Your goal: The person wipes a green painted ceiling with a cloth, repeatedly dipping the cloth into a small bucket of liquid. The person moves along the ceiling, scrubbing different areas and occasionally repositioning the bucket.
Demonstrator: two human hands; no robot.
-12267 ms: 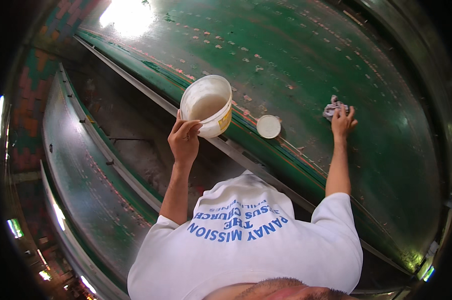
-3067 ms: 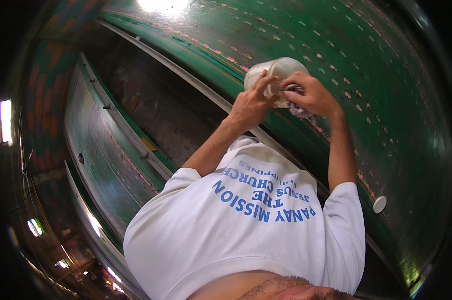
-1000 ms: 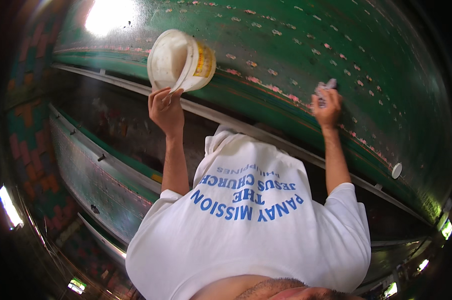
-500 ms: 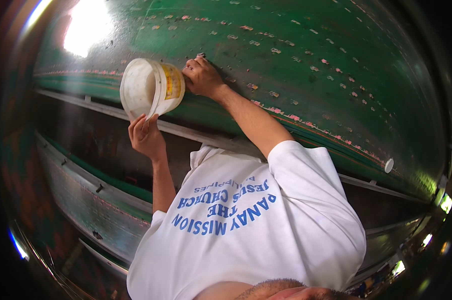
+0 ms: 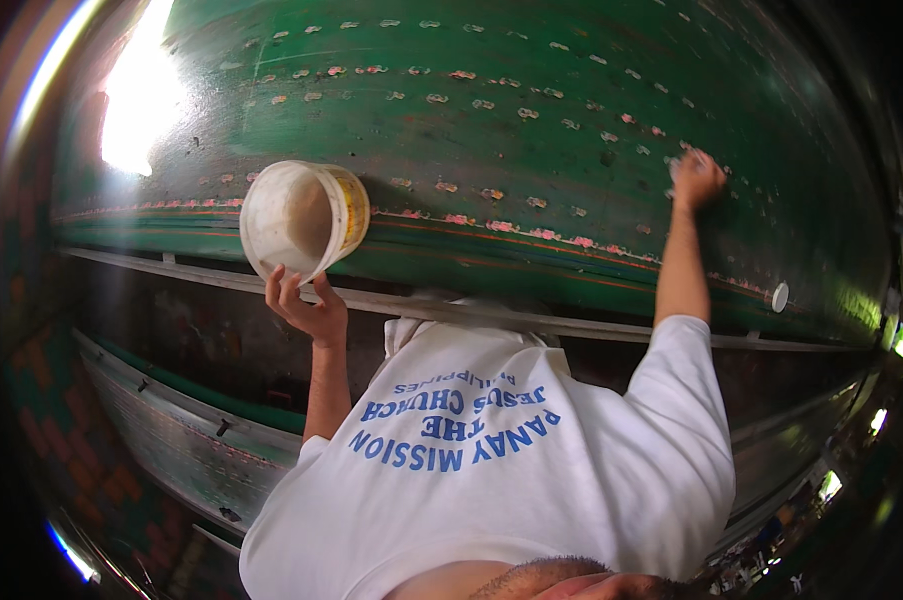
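Observation:
A white plastic bucket (image 5: 289, 212) with a yellow label lies tilted at the left, its mouth toward the left and me. My left hand (image 5: 309, 308) grips its lower rim, thumb and fingers curled there. Far to the right, my right hand (image 5: 698, 180) is over the green tabletop (image 5: 391, 135), fingers drawn together and slightly blurred. Whether a small piece is between the fingertips cannot be made out. Rows of small pale and pink bow-shaped pieces (image 5: 461, 75) lie across the green surface, some right around that hand. A pinkish row (image 5: 541, 234) runs along its near side.
A pale metal rail (image 5: 491, 318) borders the table's near side. A small white disc (image 5: 779, 296) stands near the right end. Behind me at lower left is another long table (image 5: 186, 425) with a metal edge. Bright glare (image 5: 141, 110) covers the upper left of the tabletop.
My right hand has left the bucket's side and moved far right across the tabletop. The bucket has dropped slightly lower in view, still held by my left hand.

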